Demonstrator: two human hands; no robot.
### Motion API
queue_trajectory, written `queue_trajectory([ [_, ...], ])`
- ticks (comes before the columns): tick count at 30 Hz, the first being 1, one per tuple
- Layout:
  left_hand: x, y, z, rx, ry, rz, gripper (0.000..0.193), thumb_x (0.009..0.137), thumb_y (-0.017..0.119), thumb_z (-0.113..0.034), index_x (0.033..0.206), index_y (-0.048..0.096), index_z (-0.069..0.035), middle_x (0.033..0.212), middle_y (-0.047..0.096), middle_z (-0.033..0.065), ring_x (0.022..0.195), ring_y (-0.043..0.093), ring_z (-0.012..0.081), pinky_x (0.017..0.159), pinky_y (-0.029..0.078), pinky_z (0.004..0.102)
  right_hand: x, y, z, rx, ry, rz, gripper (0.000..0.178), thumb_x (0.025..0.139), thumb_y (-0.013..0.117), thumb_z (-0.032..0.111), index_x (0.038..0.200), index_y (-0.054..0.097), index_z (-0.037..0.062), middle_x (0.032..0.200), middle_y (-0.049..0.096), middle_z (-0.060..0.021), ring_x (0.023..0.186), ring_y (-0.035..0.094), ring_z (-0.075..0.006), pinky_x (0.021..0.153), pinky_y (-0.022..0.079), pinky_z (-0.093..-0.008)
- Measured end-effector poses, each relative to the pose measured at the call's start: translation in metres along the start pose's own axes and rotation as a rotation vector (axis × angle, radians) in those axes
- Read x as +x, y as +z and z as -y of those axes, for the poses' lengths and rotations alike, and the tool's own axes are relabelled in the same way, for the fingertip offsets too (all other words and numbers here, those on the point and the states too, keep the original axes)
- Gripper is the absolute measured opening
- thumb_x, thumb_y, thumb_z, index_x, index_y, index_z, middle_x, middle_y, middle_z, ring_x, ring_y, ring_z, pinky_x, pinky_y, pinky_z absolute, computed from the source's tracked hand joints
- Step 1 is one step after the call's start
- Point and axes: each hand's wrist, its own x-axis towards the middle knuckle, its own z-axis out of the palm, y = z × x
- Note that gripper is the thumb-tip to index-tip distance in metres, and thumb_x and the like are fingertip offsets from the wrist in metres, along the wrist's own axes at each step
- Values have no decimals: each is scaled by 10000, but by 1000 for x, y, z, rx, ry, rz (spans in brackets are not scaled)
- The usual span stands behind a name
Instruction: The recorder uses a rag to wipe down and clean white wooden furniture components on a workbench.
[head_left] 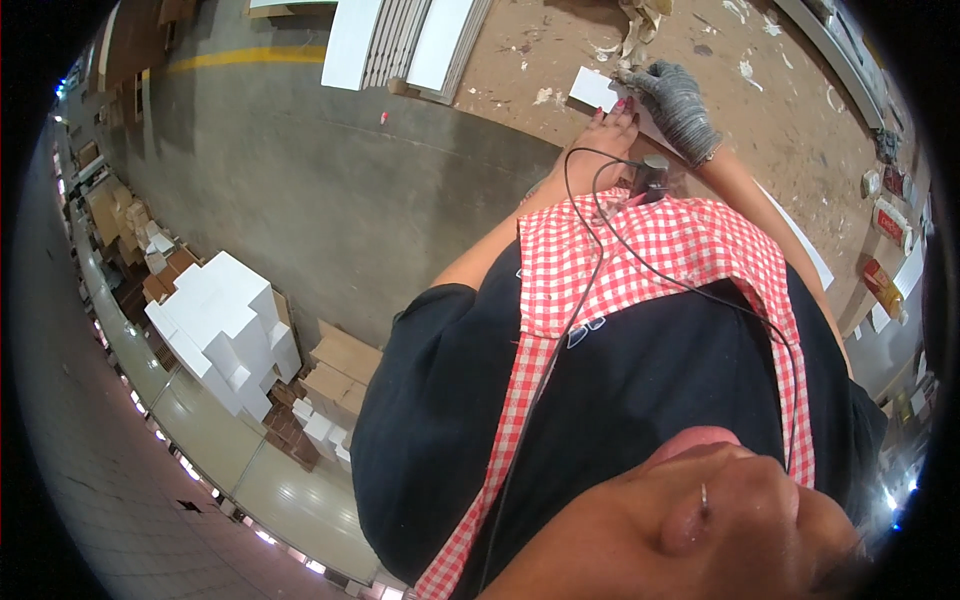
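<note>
My bare left hand [602,148] lies on a white board [594,88] at the near edge of the brown worktable [745,130], its fingers stretched out and slightly apart. Just to its right, my right hand [678,108] wears a grey knitted glove. The gloved fingers are curled together, low over the board, around something small that I cannot make out. A crumpled beige cloth [645,22] lies just beyond these fingers. Both hands partly cover the board.
Stacked white panels [402,45] stand at the table's left. A metal rail [835,55] runs along the far right. Small containers and a yellow-red bottle [883,290] sit at right. Wrapped white stacks [225,325] and cardboard boxes [343,365] stand on the floor. A black cable [598,240] hangs before me.
</note>
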Motion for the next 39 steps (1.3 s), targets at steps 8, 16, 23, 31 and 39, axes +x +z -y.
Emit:
queue_trajectory([
  [8, -5, -7, -12, 53, -25, 75, 436, 791, 581, -165, 1181, 560, 29, 1301, 489, 186, 1298, 401, 326, 1135, 210, 507, -15, 4, 4, 7, 19, -50, 320, 735, 680, 138, 1049, 697, 198, 912, 596, -127, 863, 583, -329, 757, 476, -434],
  [16, -5, 22, -2, 90, 3, 70, 414, 796, 571, -205, 1171, 595, -32, 1289, 512, 143, 1322, 386, 298, 1136, 202, 504, -16, 12, -1, 68, -11, -97, 362, 734, 672, 127, 1088, 687, 203, 966, 602, -109, 875, 579, -319, 759, 476, -432],
  [23, -8, 17, -2, 37, -56, 167, 435, 788, 577, -229, 1183, 596, -47, 1324, 506, 135, 1328, 385, 286, 1136, 182, 534, -15, 12, 3, 36, 10, -27, 335, 767, 654, 119, 1090, 686, 204, 987, 602, -115, 891, 579, -313, 780, 469, -431],
  [31, 0, 29, -2, 123, 19, 88, 464, 792, 571, -232, 1221, 582, -58, 1270, 528, 137, 1291, 422, 293, 1133, 185, 544, -11, 7, 3, 29, -4, -66, 340, 778, 659, 141, 1109, 673, 217, 999, 597, -107, 936, 569, -312, 804, 463, -427],
  [39, 3, 34, 0, 146, 27, 102, 466, 799, 569, -237, 1233, 574, -69, 1271, 521, 130, 1296, 414, 291, 1126, 199, 540, -10, -4, 9, -59, 29, 33, 361, 774, 647, 149, 1124, 672, 230, 998, 604, -118, 941, 577, -317, 808, 473, -422],
])
